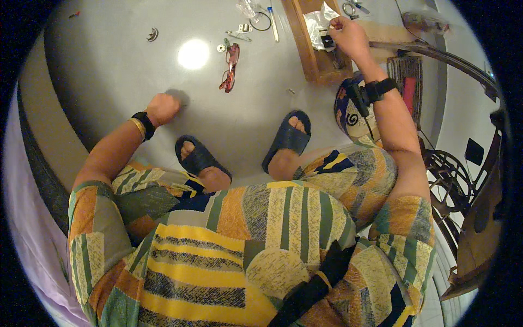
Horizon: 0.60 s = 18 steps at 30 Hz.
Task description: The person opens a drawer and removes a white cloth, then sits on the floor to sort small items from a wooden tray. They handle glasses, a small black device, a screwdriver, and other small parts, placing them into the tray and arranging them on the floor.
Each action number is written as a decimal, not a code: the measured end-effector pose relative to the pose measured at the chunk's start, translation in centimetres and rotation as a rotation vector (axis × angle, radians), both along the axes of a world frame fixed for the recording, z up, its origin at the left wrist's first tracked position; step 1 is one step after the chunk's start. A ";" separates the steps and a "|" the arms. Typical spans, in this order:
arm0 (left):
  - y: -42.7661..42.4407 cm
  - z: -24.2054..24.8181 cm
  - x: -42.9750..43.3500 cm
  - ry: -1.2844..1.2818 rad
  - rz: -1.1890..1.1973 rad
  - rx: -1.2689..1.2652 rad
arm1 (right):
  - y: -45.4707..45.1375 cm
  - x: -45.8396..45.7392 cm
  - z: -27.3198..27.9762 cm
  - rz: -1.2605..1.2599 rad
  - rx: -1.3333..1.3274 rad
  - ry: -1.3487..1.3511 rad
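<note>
My right hand [348,37] is over a wooden drawer or box [312,67] at the top right, its fingertips pinched on what looks like a small pale piece. Beside those fingers lie a silvery plastic bag [316,24] and a small black square item [327,41]. On the left, my left hand [163,108] is curled low over the grey floor; its fingers are partly hidden, and nothing shows in it. Between the hands lie red-framed eyeglasses [231,67], a round metal bobbin [221,48], a small metal bracket [245,28] and a dark ring-shaped band [261,21].
A blue-capped tube or pen [273,24] lies left of the wooden box. A curved metal part [152,34] is farther left. Below the box stands a round patterned container [351,108]. My slippered feet [288,141] rest on the floor, near a small metal piece [291,91].
</note>
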<state>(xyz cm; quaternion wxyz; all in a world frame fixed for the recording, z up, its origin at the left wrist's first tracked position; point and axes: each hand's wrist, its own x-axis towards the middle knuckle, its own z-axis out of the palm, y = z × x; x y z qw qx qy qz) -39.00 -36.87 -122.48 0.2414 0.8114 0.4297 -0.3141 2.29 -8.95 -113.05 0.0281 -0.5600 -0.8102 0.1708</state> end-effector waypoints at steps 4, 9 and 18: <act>-0.4 0.9 -2.1 -0.262 0.267 0.061 | -0.7 -0.4 -0.5 0.151 -0.052 -0.196; -0.1 3.4 -5.7 -0.191 0.567 0.122 | -1.1 -3.2 1.2 0.129 -0.067 -0.056; -1.0 1.3 -3.6 -0.195 0.370 0.082 | -8.7 -7.6 0.0 0.375 -0.488 0.389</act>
